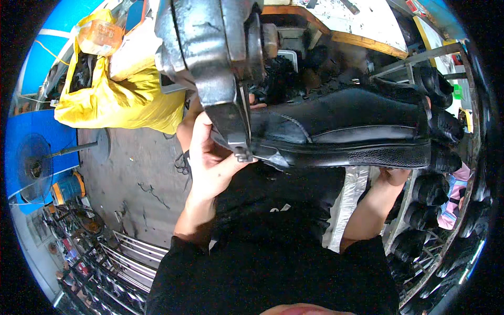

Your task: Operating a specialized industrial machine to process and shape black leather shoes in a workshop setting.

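A black shoe (362, 118) with a thick sole is held crosswise in front of me, its sole edge toward my body. Its left end meets the narrow tip of a metal machine head (210, 63), which hangs down from above. My left hand (210, 155) grips that end, the thumb lying close beside the machine's tip and some fingers hidden behind the metal. At the other end, my right hand (396, 176) holds the shoe from below, most of its fingers hidden by the sole. A pale patch shows on the sole edge near the machine tip.
Racks of black shoes (425, 210) stand close on my right. A yellow bag (126, 102) sits at the left, with a standing fan (34, 163) beyond it. Metal racking (131, 249) is at lower left, and a wood-edged white table (362, 31) at the far right.
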Demonstrator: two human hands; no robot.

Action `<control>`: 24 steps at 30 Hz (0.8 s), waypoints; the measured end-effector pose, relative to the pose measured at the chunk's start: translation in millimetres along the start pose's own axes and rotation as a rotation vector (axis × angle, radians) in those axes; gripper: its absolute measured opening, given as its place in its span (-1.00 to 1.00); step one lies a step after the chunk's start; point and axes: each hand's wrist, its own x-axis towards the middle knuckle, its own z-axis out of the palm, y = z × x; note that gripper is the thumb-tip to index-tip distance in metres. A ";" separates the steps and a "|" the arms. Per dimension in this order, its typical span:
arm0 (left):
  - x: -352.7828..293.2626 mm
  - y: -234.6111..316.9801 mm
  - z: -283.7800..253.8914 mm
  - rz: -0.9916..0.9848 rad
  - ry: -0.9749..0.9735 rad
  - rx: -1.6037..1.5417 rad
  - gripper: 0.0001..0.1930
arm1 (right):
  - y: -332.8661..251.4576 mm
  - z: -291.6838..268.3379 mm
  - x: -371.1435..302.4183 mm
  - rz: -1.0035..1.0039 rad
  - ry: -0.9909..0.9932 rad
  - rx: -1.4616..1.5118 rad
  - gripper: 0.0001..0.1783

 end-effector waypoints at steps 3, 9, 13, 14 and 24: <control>-5.7 0.4 -2.0 0.034 0.014 -0.052 -0.26 | -6.3 4.4 10.9 -0.006 0.024 -0.030 0.00; -13.5 -12.4 -29.4 -0.073 0.173 0.113 -0.19 | -19.0 38.8 21.2 -0.017 0.050 -0.072 0.03; -12.2 -1.7 -26.5 -0.068 0.213 0.094 -0.19 | -29.2 55.3 28.0 -0.021 0.079 -0.122 0.05; -11.7 1.0 -25.7 -0.075 0.226 0.081 -0.20 | -31.2 62.6 29.5 -0.020 0.086 -0.134 0.06; -15.6 7.4 -54.3 0.017 0.173 0.011 -0.22 | -19.9 104.8 32.5 -0.171 -0.310 0.049 -0.11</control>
